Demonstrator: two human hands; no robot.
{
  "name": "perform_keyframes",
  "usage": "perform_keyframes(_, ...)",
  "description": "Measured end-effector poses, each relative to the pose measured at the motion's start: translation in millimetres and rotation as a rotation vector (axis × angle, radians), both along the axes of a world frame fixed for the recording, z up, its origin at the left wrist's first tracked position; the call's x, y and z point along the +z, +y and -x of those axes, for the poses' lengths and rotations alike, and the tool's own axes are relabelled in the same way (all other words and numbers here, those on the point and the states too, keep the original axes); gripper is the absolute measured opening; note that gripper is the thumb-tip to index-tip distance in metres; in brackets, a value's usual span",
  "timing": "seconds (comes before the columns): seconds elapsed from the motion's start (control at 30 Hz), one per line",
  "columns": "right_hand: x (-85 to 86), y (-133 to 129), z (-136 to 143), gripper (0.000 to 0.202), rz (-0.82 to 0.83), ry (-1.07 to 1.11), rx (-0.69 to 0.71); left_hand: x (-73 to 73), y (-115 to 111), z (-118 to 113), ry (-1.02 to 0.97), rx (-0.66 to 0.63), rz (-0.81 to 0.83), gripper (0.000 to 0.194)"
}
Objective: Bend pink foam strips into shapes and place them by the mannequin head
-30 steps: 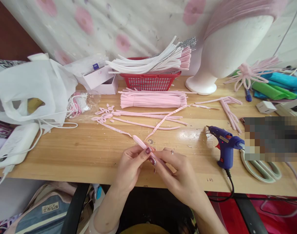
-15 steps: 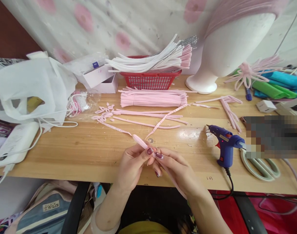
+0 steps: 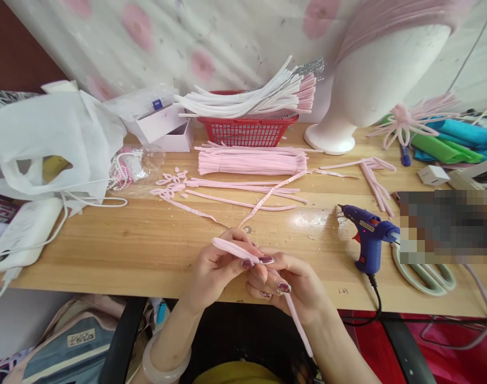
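A pink pipe cleaner (image 3: 298, 325) runs through both my hands, above the table's front edge. My left hand (image 3: 223, 269) pinches it between thumb and fingers, and a thicker, doubled end sticks out up and to the left. Close beside it, my right hand (image 3: 293, 282) is closed on the same pipe cleaner; its long tail hangs down and to the right. The fingertips of both hands meet at the middle. Past my hands lies a pink tape measure (image 3: 261, 201), with small pink loops (image 3: 171, 184) and several loose pink pipe cleaners (image 3: 243, 186) around it.
A bundle of pink pipe cleaners (image 3: 251, 161) lies before a red basket (image 3: 243, 130) of white ones. On the right are a blue glue gun (image 3: 369, 234), scissors (image 3: 423, 274) and a white foam head (image 3: 359, 96). A white bag (image 3: 47, 138) and power strip (image 3: 25, 234) stand left.
The pipe cleaner has turned in my hands: its doubled end now points more to the left, and its tail shows below my right hand. My right fingers have shifted their hold.
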State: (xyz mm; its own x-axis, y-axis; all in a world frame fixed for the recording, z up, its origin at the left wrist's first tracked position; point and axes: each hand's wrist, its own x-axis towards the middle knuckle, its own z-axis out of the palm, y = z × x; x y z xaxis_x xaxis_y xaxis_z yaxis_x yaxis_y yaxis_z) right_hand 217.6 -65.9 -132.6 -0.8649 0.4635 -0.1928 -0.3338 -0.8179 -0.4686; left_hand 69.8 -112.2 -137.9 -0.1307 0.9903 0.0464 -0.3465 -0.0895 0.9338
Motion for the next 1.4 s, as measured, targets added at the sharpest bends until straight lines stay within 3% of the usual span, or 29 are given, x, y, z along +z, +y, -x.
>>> perform_keyframes(0.17, 7.9, 1, -3, 0.014, 0.171, 0.096, 0.155, 18.6, 1, 18, 0.389, -0.054, -0.225, 0.009)
perform_keyframes(0.4, 13.2, 2, -9, 0.02, 0.234, 0.097, 0.29, 72.6, 18, 41, 1.01, -0.448, -0.536, 0.025)
perform_keyframes(0.57, 16.1, 1, -8, 0.017, 0.217, 0.055, 0.307, 92.5, 30, 44, 1.355, -0.579, -0.684, 0.022)
perform_keyframes(0.67, 17.2, 2, -7, 0.017, 0.233, 0.075, 0.277, 103.3, 35, 44, 1.462, -0.637, -0.728, 0.024)
perform_keyframes(0.8, 16.5, 4, -8, 0.015, 0.257, 0.131, 0.258, 115.9, 41, 43, 1.362, -0.653, -0.614, 0.022)
perform_keyframes(0.9, 14.3, 5, -9, 0.015, 0.257, 0.15, 0.231, 117.9, 43, 41, 1.276, -0.65, -0.537, 0.02)
perform_keyframes(1.07, 11.0, 5, -13, 0.013, 0.258, 0.125, 0.192, 113.0, 44, 35, 1.27, -0.706, -0.548, 0.024)
perform_keyframes(1.23, 10.0, 3, -13, 0.016, 0.223, 0.082, 0.194, 103.2, 45, 33, 1.377, -0.748, -0.737, 0.026)
perform_keyframes(1.33, 12.4, 4, -11, 0.015, 0.078, -0.061, 0.081, 93.8, 44, 35, 1.459, -0.743, -0.857, 0.027)
perform_keyframes(1.4, 16.2, 4, -11, 0.011, -0.115, -0.181, -0.048, 89.3, 43, 36, 1.454, -0.752, -0.745, 0.025)
